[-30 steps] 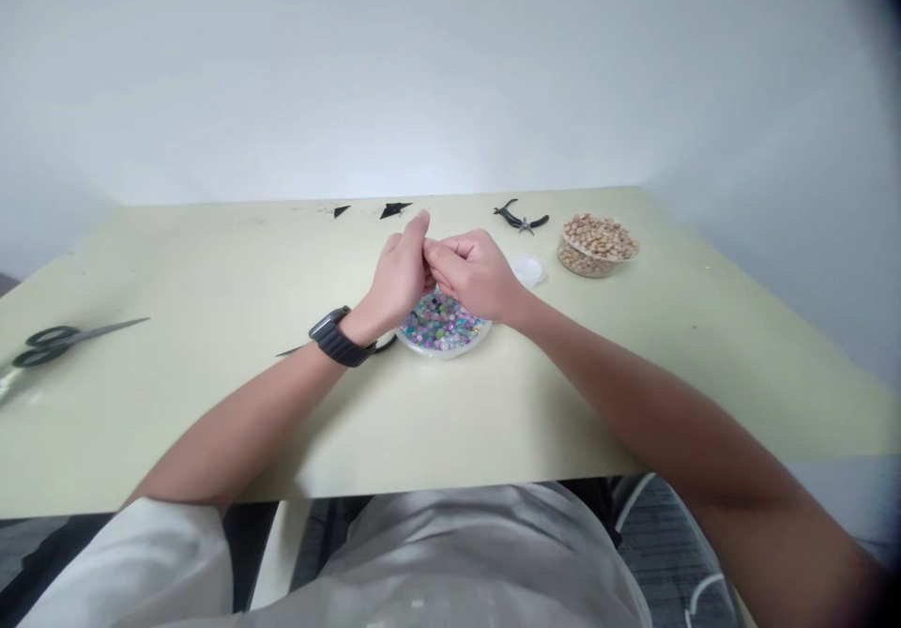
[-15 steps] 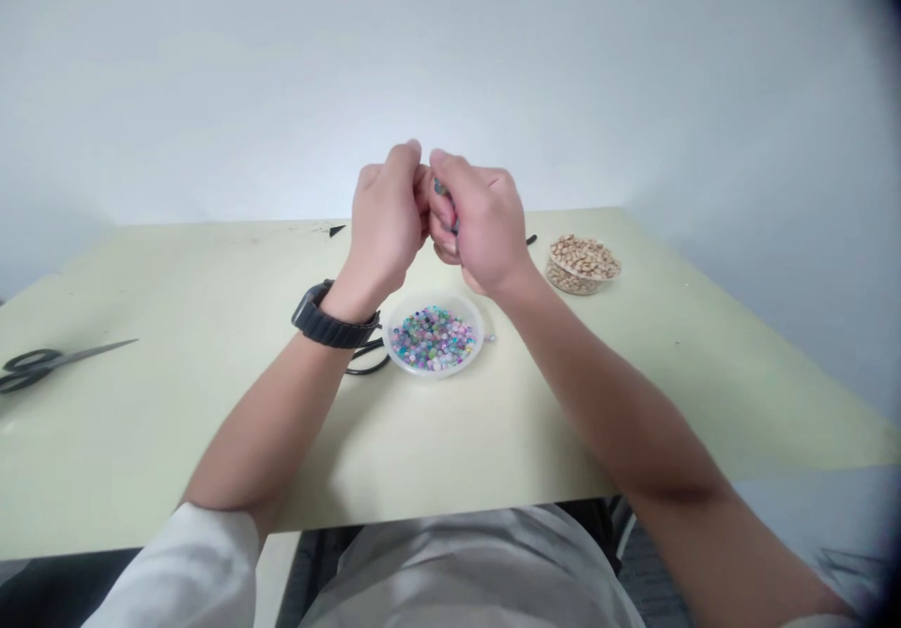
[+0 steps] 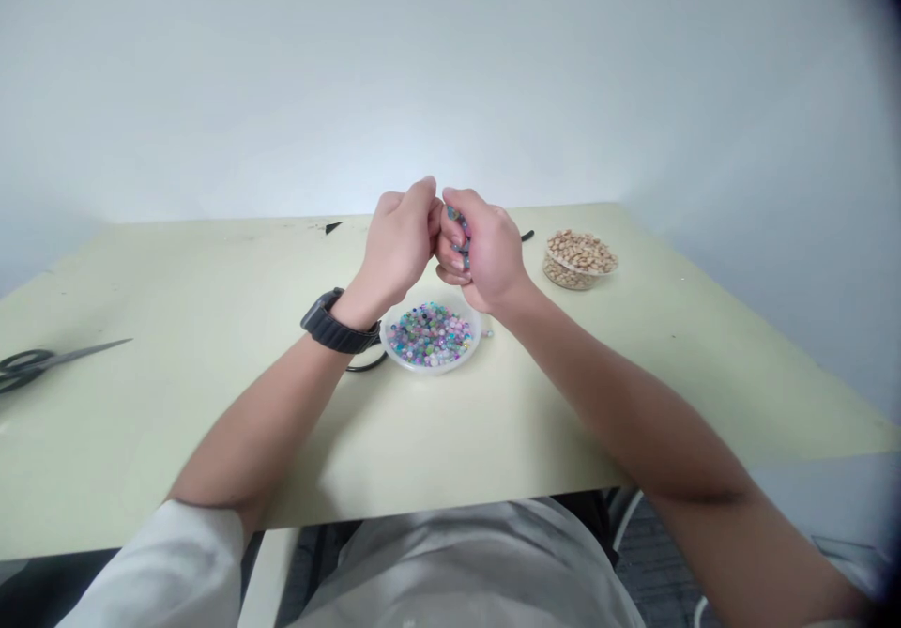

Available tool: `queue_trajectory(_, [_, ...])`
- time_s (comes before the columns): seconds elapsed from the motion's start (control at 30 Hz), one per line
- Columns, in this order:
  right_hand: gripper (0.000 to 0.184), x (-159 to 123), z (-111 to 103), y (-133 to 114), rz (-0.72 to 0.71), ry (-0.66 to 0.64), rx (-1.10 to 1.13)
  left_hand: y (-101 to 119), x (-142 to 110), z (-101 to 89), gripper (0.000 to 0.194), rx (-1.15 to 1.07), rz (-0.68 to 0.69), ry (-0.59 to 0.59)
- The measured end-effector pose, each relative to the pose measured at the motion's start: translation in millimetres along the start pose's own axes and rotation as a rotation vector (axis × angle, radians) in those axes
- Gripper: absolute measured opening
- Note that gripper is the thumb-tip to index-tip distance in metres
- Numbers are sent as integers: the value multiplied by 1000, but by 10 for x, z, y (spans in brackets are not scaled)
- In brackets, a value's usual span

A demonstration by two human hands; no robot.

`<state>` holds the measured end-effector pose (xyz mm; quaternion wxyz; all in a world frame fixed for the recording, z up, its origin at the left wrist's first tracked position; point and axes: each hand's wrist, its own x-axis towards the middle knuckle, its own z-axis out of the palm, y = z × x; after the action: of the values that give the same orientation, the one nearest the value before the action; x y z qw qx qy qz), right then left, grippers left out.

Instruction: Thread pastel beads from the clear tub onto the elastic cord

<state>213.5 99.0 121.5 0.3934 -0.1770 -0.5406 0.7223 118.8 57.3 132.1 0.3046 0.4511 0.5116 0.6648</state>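
Observation:
Held up in front of me above the table, my two hands meet at the fingers. Several coloured beads (image 3: 464, 246) show between the curled fingers and palm of my right hand (image 3: 487, 243), which is closed on them; whether a thread joins them I cannot tell. My left hand (image 3: 401, 238), with a black watch (image 3: 336, 322) on its wrist, is closed, thumb pressed on the fingers. Whatever its fingertips pinch is hidden. Below the hands stands a white bowl (image 3: 474, 350) of small multicoloured beads (image 3: 431, 334).
Open black-handled scissors (image 3: 42, 363) lie at the far left. A black loop (image 3: 370, 363) shows partly behind the bowl. At the back right stands a clear tub (image 3: 572, 275) full of pale beans or nuts (image 3: 583, 251). A small black scrap (image 3: 332, 228) lies near the wall.
Both hands have come down a little, still together and closed. More of the beads in my right hand show now. The view has shifted slightly.

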Motion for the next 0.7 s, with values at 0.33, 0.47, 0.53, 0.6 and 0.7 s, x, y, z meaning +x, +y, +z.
queue_trajectory(0.33, [53,56,95,-31,-21,-59,-67,90,-13,-88,58,-51,-65,42])
queue_trajectory(0.47, [53,60,121,-73,-14,-76,-94,122,-10,-95,57,-53,-75,56])
queue_trajectory(0.53, [53,42,96,-85,-7,-76,-83,121,-18,-72,55,-46,-79,40])
queue_trajectory(0.6, [53,17,53,-83,-3,-77,-70,108,-30,-42,54,-39,-90,21])
queue_trajectory(0.7, [54,-18,-18,-54,1,-75,-60,79,-46,-2,56,-36,-118,1])
